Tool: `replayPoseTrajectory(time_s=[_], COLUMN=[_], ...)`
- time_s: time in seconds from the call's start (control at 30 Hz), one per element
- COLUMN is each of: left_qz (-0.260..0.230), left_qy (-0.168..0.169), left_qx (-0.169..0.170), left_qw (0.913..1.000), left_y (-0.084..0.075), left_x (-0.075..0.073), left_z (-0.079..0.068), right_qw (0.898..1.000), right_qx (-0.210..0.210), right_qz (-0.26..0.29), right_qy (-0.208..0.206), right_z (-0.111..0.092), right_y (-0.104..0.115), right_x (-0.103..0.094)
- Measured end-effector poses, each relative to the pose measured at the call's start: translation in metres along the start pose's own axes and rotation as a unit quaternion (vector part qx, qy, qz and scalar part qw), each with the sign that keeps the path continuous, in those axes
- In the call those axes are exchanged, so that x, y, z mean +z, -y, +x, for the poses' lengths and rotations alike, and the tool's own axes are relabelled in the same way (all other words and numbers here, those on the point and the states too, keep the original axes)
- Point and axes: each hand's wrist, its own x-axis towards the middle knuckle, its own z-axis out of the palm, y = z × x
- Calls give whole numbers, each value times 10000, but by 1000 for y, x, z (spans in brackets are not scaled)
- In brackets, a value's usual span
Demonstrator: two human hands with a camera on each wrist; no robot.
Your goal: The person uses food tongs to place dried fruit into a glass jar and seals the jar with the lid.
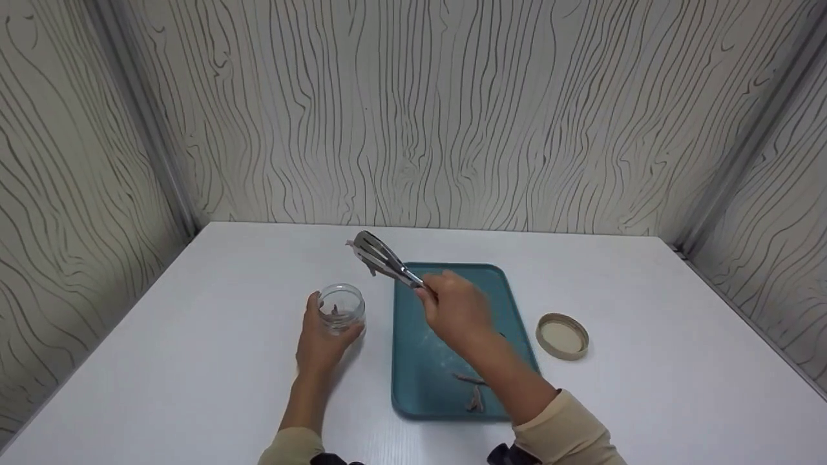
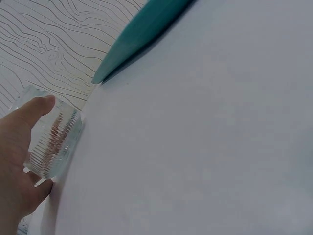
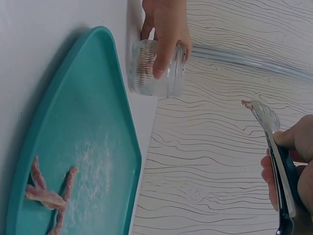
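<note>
Head view: gripping metal tongs (image 1: 402, 270) in curled right hand (image 1: 459, 310), toward one o'clock from glass jar (image 1: 354, 316), with a pinkish strip (image 3: 246, 104) at their tips; clasping jar between thumb and fingers of left hand (image 1: 320, 342); with more strips (image 1: 476, 399) on teal tray (image 1: 413, 378) toward four o'clock, lid (image 1: 562, 337) toward three.

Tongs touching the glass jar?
Apart. The right wrist view shows patterned wall in a clear gap between the tongs and the glass jar.
</note>
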Motion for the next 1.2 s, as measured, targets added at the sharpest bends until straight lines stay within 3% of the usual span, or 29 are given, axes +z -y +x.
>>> replayPoseTrajectory(time_s=[0.4,0.73,1.0,1.2], left_qz=[95,97,82,37], left_qy=[-113,-126,-132,-153], left_qx=[105,209,276,274], left_qw=[9998,9997,9995,9995], left_y=[0,2,3,3], left_x=[-1,-1,-1,0], left_z=[0,0,1,1], right_qw=[9999,9988,9971,9979], right_qx=[34,-17,-163,-75], right_qz=[-58,-432,-658,-627], right_qy=[-78,-248,-336,-156], right_z=[-5,-13,-19,-21], right_y=[10,15,14,13], right_x=[35,58,67,72])
